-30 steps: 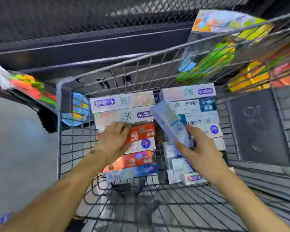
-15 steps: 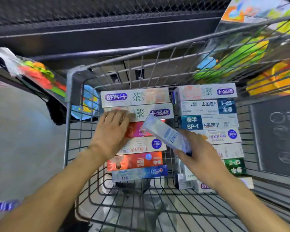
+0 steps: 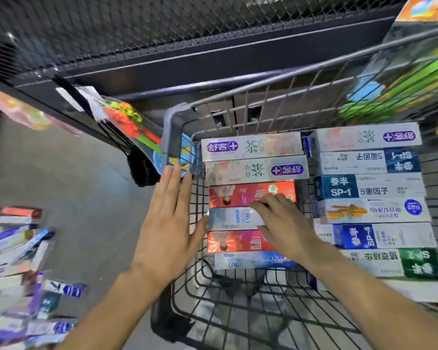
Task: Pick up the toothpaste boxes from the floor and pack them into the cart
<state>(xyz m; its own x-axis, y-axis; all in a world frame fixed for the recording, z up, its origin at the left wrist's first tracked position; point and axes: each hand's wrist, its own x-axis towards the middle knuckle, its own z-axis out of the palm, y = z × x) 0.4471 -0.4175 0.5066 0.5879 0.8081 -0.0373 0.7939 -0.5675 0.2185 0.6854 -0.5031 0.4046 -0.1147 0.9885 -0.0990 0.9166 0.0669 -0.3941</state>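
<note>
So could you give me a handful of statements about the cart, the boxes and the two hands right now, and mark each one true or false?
1. The cart holds two side-by-side stacks of toothpaste boxes. True.
2. The right hand hangs idle outside the cart. False: it rests on the pale blue box in the left stack, fingers laid over it.
3. The left hand is flat and holds nothing. True.
4. No boxes remain on the floor. False: a blurred heap of floor boxes lies left of the cart.
5. Two red boxes lie in the left stack. True.
</note>
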